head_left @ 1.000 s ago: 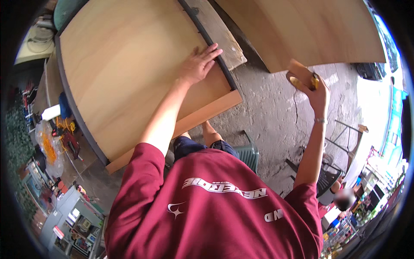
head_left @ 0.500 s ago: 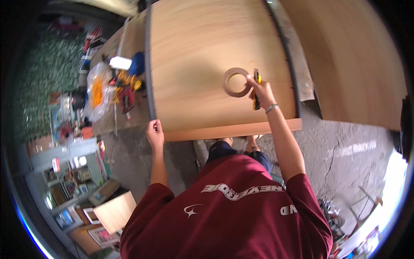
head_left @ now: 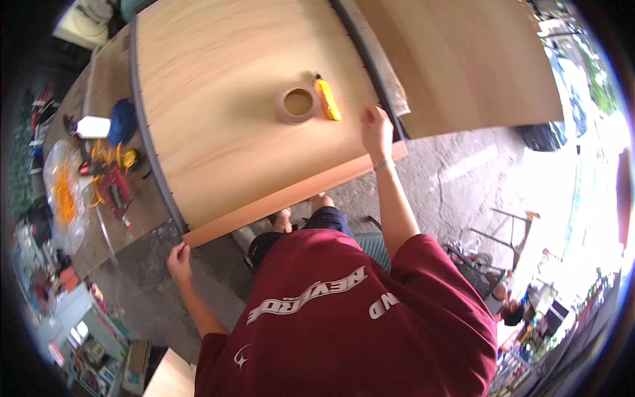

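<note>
A wooden panel [head_left: 238,112] with dark edging along both sides lies in front of me. Along its near edge runs a wide, smooth brown strip [head_left: 291,192], similar in colour to tape. My left hand [head_left: 179,261] is at the strip's left end, fingertips pinched at the corner. Over the panel's near right part, by the dark edging, is my right hand [head_left: 377,132], its fingers loosely curled with nothing visible in them. A roll of brown tape [head_left: 287,114] lies flat on the panel. Right beside it rests a yellow utility knife [head_left: 327,98].
Left of the panel, a board holds a white bottle [head_left: 94,127], a blue object [head_left: 122,122], a red tool [head_left: 116,188] and a clear plastic bag [head_left: 65,198] with orange contents. Another wooden sheet [head_left: 456,73] stands at the right. Concrete floor [head_left: 456,165] shows below it.
My right hand has let go of the tape roll and the knife, which now lie on the panel, and has moved toward the right edge. The whole view has turned; my left hand stays by the near-left corner.
</note>
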### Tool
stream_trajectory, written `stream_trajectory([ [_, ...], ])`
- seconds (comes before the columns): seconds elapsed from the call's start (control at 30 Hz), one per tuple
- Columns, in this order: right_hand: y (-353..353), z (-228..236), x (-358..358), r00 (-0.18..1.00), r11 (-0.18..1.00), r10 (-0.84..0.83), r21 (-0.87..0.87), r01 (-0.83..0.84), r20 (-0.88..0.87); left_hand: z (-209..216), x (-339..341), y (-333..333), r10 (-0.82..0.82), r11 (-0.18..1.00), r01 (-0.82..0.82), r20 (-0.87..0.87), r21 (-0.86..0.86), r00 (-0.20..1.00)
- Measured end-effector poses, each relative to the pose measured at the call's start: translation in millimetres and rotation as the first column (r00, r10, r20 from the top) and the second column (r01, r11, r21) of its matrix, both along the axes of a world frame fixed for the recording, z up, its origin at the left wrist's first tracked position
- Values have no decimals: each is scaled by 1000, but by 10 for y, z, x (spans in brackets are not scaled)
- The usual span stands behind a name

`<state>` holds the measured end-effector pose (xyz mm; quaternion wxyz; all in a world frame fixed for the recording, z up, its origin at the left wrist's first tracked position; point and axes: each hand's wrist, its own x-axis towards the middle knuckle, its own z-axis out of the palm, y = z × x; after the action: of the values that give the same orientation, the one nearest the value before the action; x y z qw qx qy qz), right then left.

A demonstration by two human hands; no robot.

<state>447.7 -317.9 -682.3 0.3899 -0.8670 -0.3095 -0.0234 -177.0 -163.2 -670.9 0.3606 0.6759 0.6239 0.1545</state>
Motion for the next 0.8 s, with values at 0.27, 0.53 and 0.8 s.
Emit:
stream_trajectory([
  [0.27,-1663,-148,697,960,926,38,-352,-138,-277,-339,-288,291,-6,995,12,63,-101,998],
  [0.53,-1498,-62,1136,882,793,179,-467,-392,-437,-251,-251,346,36,984,-30,28,-178,999],
  [0.8,-1310,161,1194,841,728,190,-501,-467,-507,-198,-128,320,89,966,-92,-24,-242,996],
])
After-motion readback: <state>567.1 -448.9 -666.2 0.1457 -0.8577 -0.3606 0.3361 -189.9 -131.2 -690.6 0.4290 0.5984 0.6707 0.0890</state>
